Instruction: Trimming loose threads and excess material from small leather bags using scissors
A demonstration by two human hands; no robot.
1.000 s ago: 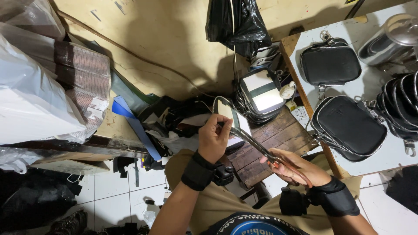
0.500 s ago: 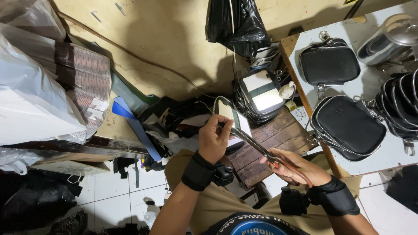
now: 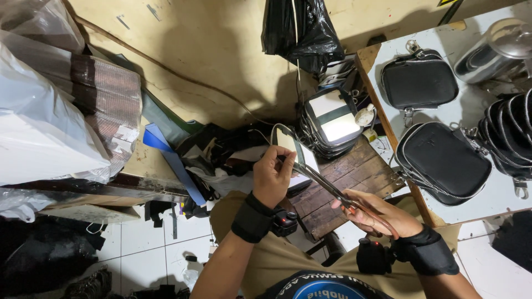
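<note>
My left hand (image 3: 274,178) is raised at the centre and pinches a flat bag panel (image 3: 293,148) with a pale face and a dark zipper edge. My right hand (image 3: 376,215) grips the handles of a pair of scissors (image 3: 321,184). The blades point up and left and meet the panel's edge beside my left fingers. Both wrists wear black bands with small devices. Below the hands lies a low dark wooden bench (image 3: 343,182).
A stack of similar panels (image 3: 331,119) rests on the bench's far end. A white table (image 3: 476,116) at the right carries black zippered pouches (image 3: 419,79) (image 3: 443,161). A black plastic bag (image 3: 299,27) hangs above. Scraps (image 3: 210,155) and wrapped rolls (image 3: 66,116) crowd the left.
</note>
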